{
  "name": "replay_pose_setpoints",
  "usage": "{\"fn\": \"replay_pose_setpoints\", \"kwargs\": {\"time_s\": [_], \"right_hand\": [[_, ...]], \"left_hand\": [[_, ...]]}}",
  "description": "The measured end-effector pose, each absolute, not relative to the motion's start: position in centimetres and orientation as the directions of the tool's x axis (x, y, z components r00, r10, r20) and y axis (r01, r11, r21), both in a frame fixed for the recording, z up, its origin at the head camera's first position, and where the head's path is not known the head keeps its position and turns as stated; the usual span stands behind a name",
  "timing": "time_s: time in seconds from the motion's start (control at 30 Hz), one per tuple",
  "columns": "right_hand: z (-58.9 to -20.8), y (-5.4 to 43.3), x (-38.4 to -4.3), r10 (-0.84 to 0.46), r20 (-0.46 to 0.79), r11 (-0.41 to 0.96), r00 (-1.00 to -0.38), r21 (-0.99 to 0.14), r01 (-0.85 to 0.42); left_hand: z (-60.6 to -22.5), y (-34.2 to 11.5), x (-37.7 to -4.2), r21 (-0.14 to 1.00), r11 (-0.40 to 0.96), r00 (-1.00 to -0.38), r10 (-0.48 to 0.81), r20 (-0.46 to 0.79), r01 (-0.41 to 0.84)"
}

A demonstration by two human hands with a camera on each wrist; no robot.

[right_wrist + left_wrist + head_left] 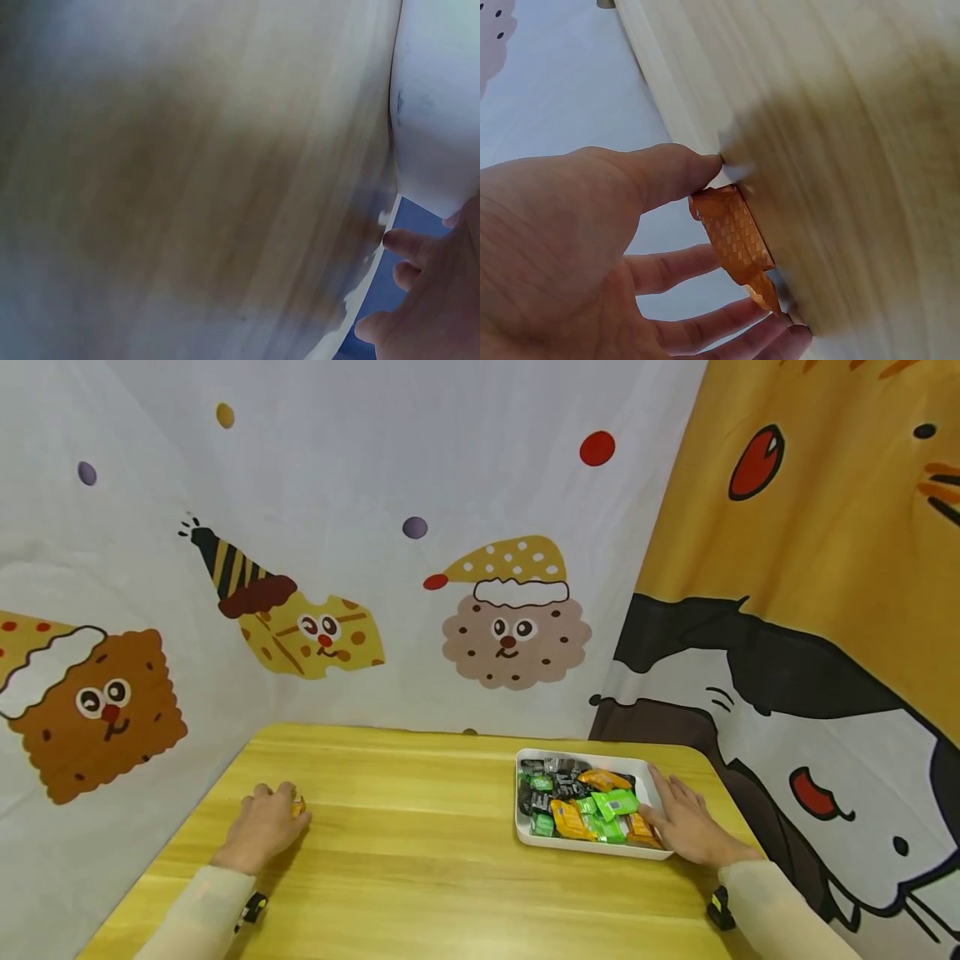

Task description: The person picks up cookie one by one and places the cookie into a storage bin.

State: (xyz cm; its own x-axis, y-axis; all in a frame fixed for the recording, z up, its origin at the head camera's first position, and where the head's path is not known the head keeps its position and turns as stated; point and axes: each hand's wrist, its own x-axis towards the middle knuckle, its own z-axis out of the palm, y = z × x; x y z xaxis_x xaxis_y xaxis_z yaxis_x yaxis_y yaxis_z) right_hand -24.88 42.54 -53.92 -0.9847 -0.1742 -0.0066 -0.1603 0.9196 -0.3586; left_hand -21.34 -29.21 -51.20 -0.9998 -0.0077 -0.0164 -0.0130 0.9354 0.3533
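At the left of the table, my left hand (pixel 262 827) reaches down to a small orange wrapped candy (pixel 298 807). In the left wrist view the candy (pixel 735 236), in a crinkled wrapper, lies between the thumb and the bent fingers, fingertips down at the tabletop. Across the table my right hand (pixel 686 821) rests at the right rim of a white tray (pixel 592 850), fingers extended. Orange (pixel 573 820), green (pixel 615 802) and black (pixel 540 802) wrapped sweets fill the tray. In the right wrist view the tray's outer wall (pixel 439 112) is beside the fingers.
The wood-grain table (pixel 420 860) stretches between the two hands. Behind it hangs a white cloth (pixel 375 485) printed with cartoon snacks, and a cartoon-printed yellow cloth (pixel 847 568) hangs at the right, close by the table's edge.
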Motion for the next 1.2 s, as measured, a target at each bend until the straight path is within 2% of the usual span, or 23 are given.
{"fn": "replay_pose_setpoints", "kwargs": {"time_s": [1.2], "right_hand": [[-54.05, 42.48, -25.03, -0.169, -0.018, 0.927, -0.985, -0.342, -0.153]], "left_hand": [[-50.75, -28.88, -21.96, 0.358, 0.933, -0.999, 0.021, 0.036, 0.033]]}}
